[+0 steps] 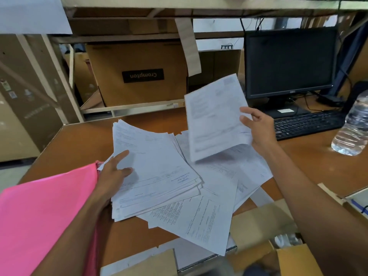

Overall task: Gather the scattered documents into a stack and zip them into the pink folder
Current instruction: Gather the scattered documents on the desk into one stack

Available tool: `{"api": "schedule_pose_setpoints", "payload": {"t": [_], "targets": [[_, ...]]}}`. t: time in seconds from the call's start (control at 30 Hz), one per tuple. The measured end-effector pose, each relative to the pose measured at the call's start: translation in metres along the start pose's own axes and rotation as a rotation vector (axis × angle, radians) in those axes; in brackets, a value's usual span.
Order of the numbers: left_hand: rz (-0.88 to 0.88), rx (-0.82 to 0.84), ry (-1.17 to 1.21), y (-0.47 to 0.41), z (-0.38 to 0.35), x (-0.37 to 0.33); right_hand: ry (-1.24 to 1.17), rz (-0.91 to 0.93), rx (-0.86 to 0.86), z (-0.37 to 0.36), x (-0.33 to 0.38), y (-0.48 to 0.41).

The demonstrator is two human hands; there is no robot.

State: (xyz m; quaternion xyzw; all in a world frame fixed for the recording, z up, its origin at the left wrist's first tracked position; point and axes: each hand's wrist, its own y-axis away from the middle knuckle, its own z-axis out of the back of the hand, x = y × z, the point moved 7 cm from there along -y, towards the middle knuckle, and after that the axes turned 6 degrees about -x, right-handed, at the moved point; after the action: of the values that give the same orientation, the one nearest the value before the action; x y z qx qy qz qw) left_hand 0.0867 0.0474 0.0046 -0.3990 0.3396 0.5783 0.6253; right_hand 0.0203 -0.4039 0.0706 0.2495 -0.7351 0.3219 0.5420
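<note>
So right hand (256, 128) pinches lifted sheet (215, 118), likely bound for stack (155, 176) mid-table; left hand (114, 172), fingers spread flat, pins it steady. Pink folder (45, 212) waits at left edge.

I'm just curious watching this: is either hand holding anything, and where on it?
The right hand pinches a raised sheet by its right edge. The left hand rests flat on the stack, gripping nothing.
</note>
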Motion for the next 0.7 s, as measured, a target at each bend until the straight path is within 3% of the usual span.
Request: {"api": "schedule_pose_setpoints", "payload": {"t": [0.07, 0.17, 0.3, 0.5, 0.57, 0.63, 0.7], "targets": [[-0.015, -0.004, 0.014, -0.001, 0.000, -0.001, -0.020, -0.069, 0.094, -0.024, -0.003, 0.017], [-0.041, -0.005, 0.033, 0.001, 0.000, -0.005, 0.244, -0.033, 0.240, -0.062, -0.024, 0.047], [-0.026, -0.008, 0.269, 0.016, -0.003, -0.021, 0.582, 0.059, 0.410, -0.111, -0.057, 0.086], [-0.015, 0.029, 0.176, 0.005, -0.002, -0.010, 0.799, 0.176, 0.507, -0.154, -0.080, 0.123], [-0.026, 0.044, 0.131, 0.001, -0.001, -0.004, 0.769, 0.194, 0.554, -0.151, -0.079, 0.121], [-0.004, 0.052, 0.142, -0.002, 0.000, 0.000, 0.751, 0.196, 0.495, -0.136, -0.076, 0.105], [0.027, 0.061, 0.156, -0.003, 0.000, 0.003, 0.915, 0.241, 0.397, -0.115, -0.073, 0.084]]}}
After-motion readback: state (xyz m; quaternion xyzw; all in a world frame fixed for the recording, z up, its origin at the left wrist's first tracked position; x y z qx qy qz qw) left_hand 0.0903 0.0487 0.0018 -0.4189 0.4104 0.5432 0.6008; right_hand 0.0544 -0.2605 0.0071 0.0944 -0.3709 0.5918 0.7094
